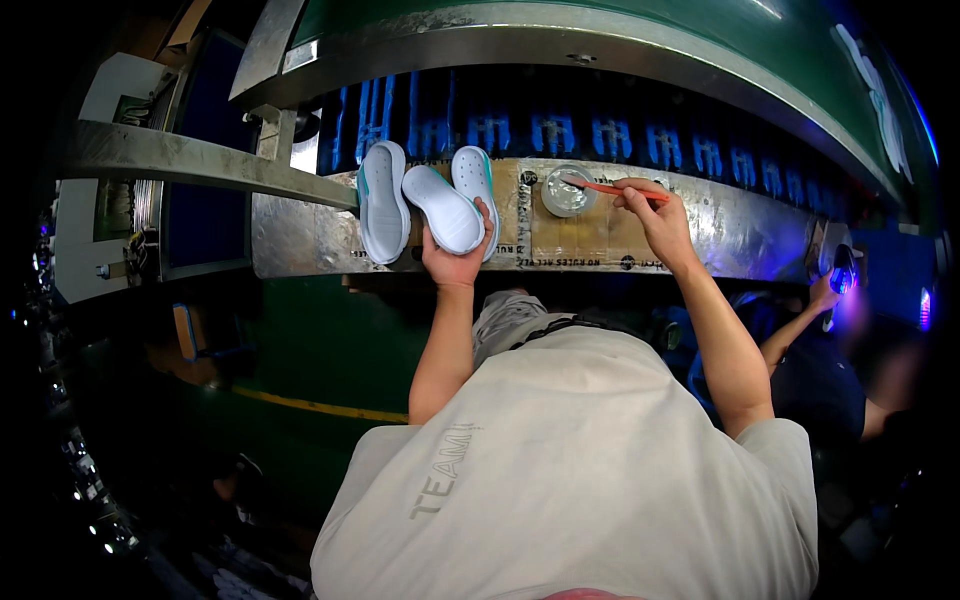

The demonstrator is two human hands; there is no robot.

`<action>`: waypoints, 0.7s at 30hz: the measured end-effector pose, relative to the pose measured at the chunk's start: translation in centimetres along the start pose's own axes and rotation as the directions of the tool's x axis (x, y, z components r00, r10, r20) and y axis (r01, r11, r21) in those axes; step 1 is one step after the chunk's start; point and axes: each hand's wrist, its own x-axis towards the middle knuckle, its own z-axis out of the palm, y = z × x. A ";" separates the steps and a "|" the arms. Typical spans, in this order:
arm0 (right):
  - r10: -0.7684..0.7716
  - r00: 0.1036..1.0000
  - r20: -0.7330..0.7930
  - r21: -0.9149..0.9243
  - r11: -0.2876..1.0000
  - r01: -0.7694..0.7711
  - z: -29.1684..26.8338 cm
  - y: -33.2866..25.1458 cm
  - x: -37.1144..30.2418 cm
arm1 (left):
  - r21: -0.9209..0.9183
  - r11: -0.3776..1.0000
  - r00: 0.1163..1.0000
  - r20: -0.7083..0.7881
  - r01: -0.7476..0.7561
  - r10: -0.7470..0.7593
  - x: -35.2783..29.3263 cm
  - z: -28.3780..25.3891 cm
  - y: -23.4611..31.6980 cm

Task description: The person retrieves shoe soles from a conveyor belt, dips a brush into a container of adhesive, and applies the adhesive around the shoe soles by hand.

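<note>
My left hand [455,265] is closed round the heel end of a white shoe sole [437,206], which is tilted over the bench. Left of it lies another white sole [383,215] with a green side, and a third sole [471,172], dotted with small holes and edged in green, is partly covered by the held one. My right hand [655,220] pinches a thin red-handled brush [628,190]. Its tip reaches into a round clear container [567,198] of pale, clear-looking contents; the bristles cannot be made out.
The narrow metal bench [720,235] carries taped cardboard [590,240]. Beyond it runs a row of blue fixtures [610,138] beneath a metal-edged green belt [640,20]. A metal bar [220,160] juts in from the left. At right, a co-worker's hand [824,292] is near blue-lit equipment.
</note>
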 end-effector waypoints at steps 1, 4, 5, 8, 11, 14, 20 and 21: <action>0.007 1.000 0.007 0.084 0.996 -0.008 0.2 -0.5 0.0 | 0.006 1.000 0.999 0.039 0.004 -0.004 -0.3 -0.3 0.1; 0.058 0.997 0.048 -0.086 0.995 -0.054 -0.4 0.6 1.1 | 0.296 0.952 0.991 0.081 0.081 -0.110 -0.8 -0.9 0.7; 0.109 0.992 0.061 -0.331 0.940 -0.083 -0.5 0.4 1.5 | 0.297 0.951 0.990 0.083 0.083 -0.112 -1.0 -0.4 0.3; 0.010 0.998 0.061 -0.168 0.986 0.001 -0.3 -0.8 0.9 | 0.498 0.867 0.986 0.150 -0.014 -0.070 -2.4 2.1 -0.8; -0.142 0.973 0.180 0.043 0.990 0.136 0.0 -4.4 0.2 | 0.689 0.725 0.966 0.189 0.000 -0.179 -3.9 5.1 -1.5; -0.272 0.895 0.353 0.021 0.959 0.283 0.8 -8.6 0.2 | 0.821 0.571 0.952 0.156 0.023 -0.262 -3.9 6.4 -1.6; -0.507 0.774 0.378 -0.119 0.803 0.584 0.6 -10.8 1.6 | 0.913 0.407 0.903 0.158 0.021 -0.399 -5.9 13.4 -5.4; -0.531 0.763 0.369 -0.135 0.781 0.609 0.2 -11.0 1.5 | 0.917 0.398 0.893 0.190 -0.013 -0.408 -5.9 14.3 -5.6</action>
